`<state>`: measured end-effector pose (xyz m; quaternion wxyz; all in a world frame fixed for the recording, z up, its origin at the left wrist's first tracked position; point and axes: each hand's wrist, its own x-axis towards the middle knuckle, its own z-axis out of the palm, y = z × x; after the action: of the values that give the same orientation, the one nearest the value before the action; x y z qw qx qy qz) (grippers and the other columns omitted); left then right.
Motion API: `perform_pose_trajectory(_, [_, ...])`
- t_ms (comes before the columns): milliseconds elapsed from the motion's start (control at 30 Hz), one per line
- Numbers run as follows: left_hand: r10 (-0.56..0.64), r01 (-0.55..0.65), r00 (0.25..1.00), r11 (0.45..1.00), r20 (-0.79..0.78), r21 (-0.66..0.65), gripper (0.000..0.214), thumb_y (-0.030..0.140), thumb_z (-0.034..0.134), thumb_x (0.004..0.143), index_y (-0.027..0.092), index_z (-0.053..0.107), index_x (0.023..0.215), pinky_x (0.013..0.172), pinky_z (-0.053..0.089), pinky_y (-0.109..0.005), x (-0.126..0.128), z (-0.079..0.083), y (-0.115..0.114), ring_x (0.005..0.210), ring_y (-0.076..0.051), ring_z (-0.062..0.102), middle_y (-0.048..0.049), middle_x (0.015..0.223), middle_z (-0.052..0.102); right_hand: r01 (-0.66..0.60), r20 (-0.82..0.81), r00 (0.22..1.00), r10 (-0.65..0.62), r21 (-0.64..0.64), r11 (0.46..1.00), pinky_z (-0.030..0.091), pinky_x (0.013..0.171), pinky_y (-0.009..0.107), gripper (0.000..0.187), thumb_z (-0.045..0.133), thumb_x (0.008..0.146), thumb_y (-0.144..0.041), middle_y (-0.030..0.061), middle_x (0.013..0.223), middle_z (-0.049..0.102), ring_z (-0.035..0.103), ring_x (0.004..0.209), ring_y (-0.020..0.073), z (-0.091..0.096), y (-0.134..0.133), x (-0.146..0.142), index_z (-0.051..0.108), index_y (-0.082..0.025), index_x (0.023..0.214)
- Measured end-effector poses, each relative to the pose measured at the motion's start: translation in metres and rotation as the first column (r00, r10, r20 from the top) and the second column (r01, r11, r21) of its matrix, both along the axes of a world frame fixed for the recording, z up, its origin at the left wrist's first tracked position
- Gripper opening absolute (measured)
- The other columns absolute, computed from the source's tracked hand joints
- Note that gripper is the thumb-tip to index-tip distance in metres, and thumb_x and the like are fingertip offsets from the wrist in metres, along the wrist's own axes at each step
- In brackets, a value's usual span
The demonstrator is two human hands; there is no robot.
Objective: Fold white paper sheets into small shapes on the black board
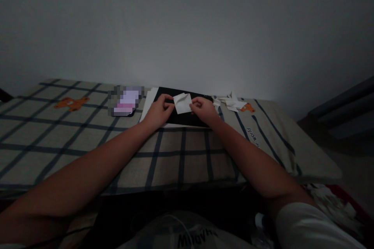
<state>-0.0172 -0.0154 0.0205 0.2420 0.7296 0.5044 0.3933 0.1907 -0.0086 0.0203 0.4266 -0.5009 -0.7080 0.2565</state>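
Observation:
A small white square of folded paper (183, 106) is held between my two hands, with a raised flap along its upper edge. My left hand (160, 111) has its thumb and index finger at the paper's left edge. On the other side, my right hand (204, 109) pinches the paper near its right corner. Beneath both hands lies a flat black board or folder (187, 120), on top of white sheets (148, 101) that stick out at its left. Several folded white paper pieces (233, 103) lie just right of my right hand.
A phone with a lit screen (127, 101), partly blurred, lies to the left on the checked tablecloth (87, 132). A grey wall (187, 31) rises behind the table. A clear bottle with a white cap (259, 221) and a heap of crumpled white material (333, 202) are below at the right.

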Motion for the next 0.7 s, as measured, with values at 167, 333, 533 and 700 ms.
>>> perform_pose_trajectory(167, [-0.067,0.080,0.990,0.991,-0.121,0.105,0.021,0.030,0.056,0.084,0.019,0.058,0.102,0.072,0.050,-0.031,-0.004,-0.002,0.004,0.077,-0.018,0.062,-0.0029,0.086,0.067,0.126,0.132,0.981,-0.139,0.105,0.986,0.042,0.065,0.027,0.019,0.056,0.080,-0.023,0.0030,0.074,0.067,0.057,0.065,0.0146,0.006,0.007,0.016,0.070,-0.015,0.090])
perform_pose_trajectory(333, [-0.189,0.325,0.910,0.877,-0.368,0.354,0.017,0.026,0.052,0.088,0.018,0.066,0.094,0.090,0.048,-0.041,-0.007,0.002,0.002,0.099,-0.022,0.060,-0.0081,0.100,0.067,0.090,0.319,0.937,-0.141,0.169,0.982,0.043,0.069,0.029,0.025,0.055,0.084,-0.023,0.0067,0.083,0.071,0.059,0.071,0.0173,0.005,0.009,0.021,0.073,-0.014,0.099])
perform_pose_trajectory(533, [-0.300,0.600,0.690,0.747,-0.659,0.287,0.034,0.027,0.046,0.096,0.014,0.064,0.122,0.112,0.035,-0.040,0.003,-0.003,-0.002,0.132,-0.023,0.048,-0.0117,0.136,0.060,0.039,0.380,0.919,-0.106,0.181,0.983,0.046,0.078,0.031,0.025,0.054,0.088,-0.022,0.0082,0.097,0.073,0.063,0.083,0.0192,0.001,0.008,0.017,0.072,-0.015,0.104])
perform_pose_trajectory(700, [-0.197,0.516,0.609,0.834,-0.768,0.196,0.053,0.042,0.047,0.096,0.010,0.051,0.139,0.115,0.029,-0.041,0.003,-0.011,0.000,0.137,-0.026,0.044,-0.0153,0.145,0.050,0.011,0.397,0.913,-0.097,0.214,0.977,0.046,0.088,0.035,0.024,0.054,0.090,-0.023,0.0093,0.106,0.072,0.063,0.098,0.0223,0.000,0.007,0.015,0.072,-0.017,0.105])
